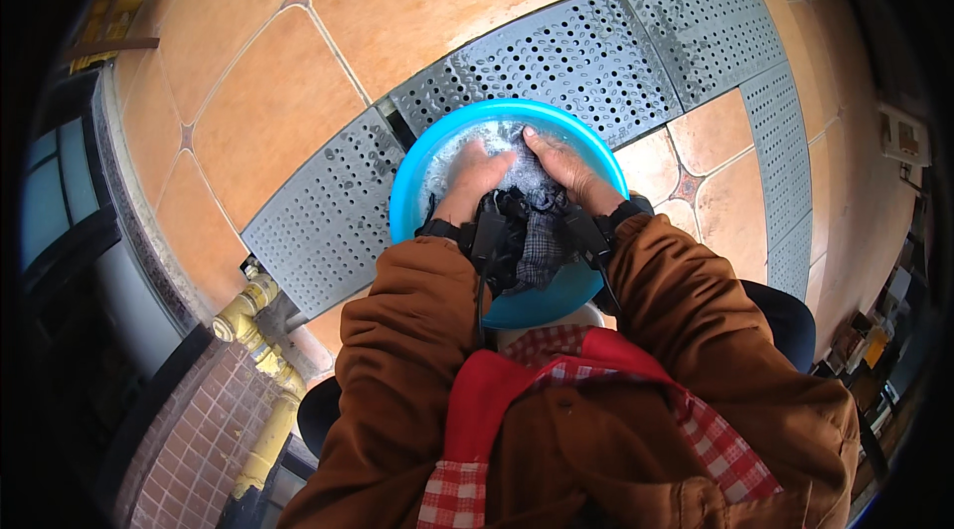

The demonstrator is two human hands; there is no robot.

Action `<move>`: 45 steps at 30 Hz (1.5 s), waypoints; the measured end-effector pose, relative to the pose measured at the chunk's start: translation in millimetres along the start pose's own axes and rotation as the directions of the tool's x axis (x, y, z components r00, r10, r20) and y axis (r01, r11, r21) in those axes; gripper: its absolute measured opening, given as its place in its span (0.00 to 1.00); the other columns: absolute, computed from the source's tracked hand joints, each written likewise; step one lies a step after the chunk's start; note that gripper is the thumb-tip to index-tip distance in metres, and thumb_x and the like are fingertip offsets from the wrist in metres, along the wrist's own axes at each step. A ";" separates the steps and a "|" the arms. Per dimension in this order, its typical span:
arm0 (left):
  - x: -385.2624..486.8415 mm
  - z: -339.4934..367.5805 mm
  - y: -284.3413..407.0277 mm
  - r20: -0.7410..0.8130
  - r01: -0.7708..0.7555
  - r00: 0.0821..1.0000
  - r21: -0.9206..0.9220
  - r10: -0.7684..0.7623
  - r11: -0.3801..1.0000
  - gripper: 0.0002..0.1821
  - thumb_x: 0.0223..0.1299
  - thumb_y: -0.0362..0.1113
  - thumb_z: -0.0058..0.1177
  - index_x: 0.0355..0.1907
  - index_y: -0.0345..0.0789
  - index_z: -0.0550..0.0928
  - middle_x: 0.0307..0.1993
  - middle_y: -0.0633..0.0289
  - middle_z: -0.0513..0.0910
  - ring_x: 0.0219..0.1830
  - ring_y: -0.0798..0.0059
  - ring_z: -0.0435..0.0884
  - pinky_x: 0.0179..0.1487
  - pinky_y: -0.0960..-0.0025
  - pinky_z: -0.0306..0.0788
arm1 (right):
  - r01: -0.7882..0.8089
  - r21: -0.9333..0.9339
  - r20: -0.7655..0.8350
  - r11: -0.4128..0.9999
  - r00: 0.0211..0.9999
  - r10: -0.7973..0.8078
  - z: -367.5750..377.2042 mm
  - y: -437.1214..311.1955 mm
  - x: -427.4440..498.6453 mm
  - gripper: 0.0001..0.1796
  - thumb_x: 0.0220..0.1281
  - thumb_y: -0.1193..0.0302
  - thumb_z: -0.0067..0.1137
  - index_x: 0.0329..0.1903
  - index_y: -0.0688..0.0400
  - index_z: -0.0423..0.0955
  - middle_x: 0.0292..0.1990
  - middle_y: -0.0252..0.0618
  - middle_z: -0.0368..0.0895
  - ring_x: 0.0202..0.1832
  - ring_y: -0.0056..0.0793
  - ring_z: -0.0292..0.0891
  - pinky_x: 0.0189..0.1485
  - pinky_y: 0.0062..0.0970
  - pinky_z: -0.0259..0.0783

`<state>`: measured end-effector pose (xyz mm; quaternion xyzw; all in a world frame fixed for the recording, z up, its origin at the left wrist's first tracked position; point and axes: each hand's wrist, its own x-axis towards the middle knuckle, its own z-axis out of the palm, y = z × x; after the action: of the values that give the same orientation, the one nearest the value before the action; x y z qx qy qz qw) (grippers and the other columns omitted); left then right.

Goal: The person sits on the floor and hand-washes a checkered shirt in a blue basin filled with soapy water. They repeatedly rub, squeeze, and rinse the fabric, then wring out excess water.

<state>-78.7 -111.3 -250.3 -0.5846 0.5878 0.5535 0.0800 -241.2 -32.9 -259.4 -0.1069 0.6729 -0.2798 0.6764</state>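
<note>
A bright blue plastic basin [425, 149] sits before me, with foamy water [477, 138] in its far half. Dark checked cloth [540, 246] lies bunched in it, running from the near side up between my hands. Black fabric [505, 203] is gathered beside it. My left hand [477, 173] is down in the suds on the left, its fingers curled and partly hidden, so its hold cannot be made out. On the right, my right hand [563, 165] grips the wet checked cloth, thumb on top and fingers out of sight. Both wrists wear black straps with small devices.
Perforated grey drain covers [536, 59] run under and past the basin, wet in places. Orange floor tiles [417, 0] surround them. A yellow pipe [261, 358] rises by a small-tiled wall [194, 425] at left. Assorted items [864, 343] stand at far right.
</note>
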 end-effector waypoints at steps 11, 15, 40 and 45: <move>-145.0 -33.8 -4.9 -0.183 -0.526 0.847 -0.160 0.499 0.835 0.25 0.50 0.30 0.70 0.52 0.32 0.78 0.44 0.54 0.85 0.47 0.69 0.85 0.52 0.66 0.76 | 0.454 -0.184 0.119 0.872 0.891 -0.439 20.9 -20.4 -123.2 0.29 0.64 0.42 0.63 0.40 0.58 0.79 0.33 0.35 0.78 0.38 0.26 0.72 0.46 0.30 0.70; -196.5 -25.7 -18.6 -0.055 -0.478 0.873 0.102 0.485 0.872 0.28 0.44 0.38 0.75 0.49 0.38 0.78 0.54 0.53 0.77 0.54 0.51 0.79 0.56 0.58 0.74 | 0.548 -0.660 0.137 0.514 0.760 -0.635 31.2 11.9 -156.2 0.41 0.52 0.44 0.72 0.65 0.46 0.69 0.53 0.49 0.71 0.56 0.48 0.68 0.58 0.44 0.70; -94.0 39.4 -3.2 -0.040 -0.136 0.978 0.619 0.203 0.774 0.34 0.60 0.53 0.64 0.68 0.57 0.68 0.66 0.58 0.64 0.66 0.45 0.62 0.56 0.29 0.65 | 0.133 -0.929 0.013 0.345 0.944 -0.329 6.3 37.5 -29.4 0.29 0.67 0.70 0.51 0.71 0.52 0.64 0.53 0.57 0.81 0.55 0.56 0.78 0.58 0.51 0.73; -96.1 12.4 -25.2 -0.175 -0.316 0.915 0.249 0.363 0.916 0.46 0.50 0.50 0.73 0.72 0.53 0.65 0.66 0.53 0.64 0.67 0.46 0.66 0.65 0.43 0.67 | 0.107 -0.903 -0.046 0.417 0.940 -0.339 7.4 16.3 -23.4 0.28 0.73 0.52 0.51 0.69 0.51 0.68 0.58 0.53 0.80 0.62 0.51 0.75 0.64 0.47 0.71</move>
<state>-36.9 -37.1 -197.7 -0.5179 0.7422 0.4248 -0.0197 -228.7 -9.0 -247.5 -0.5017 0.7687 0.0163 0.3964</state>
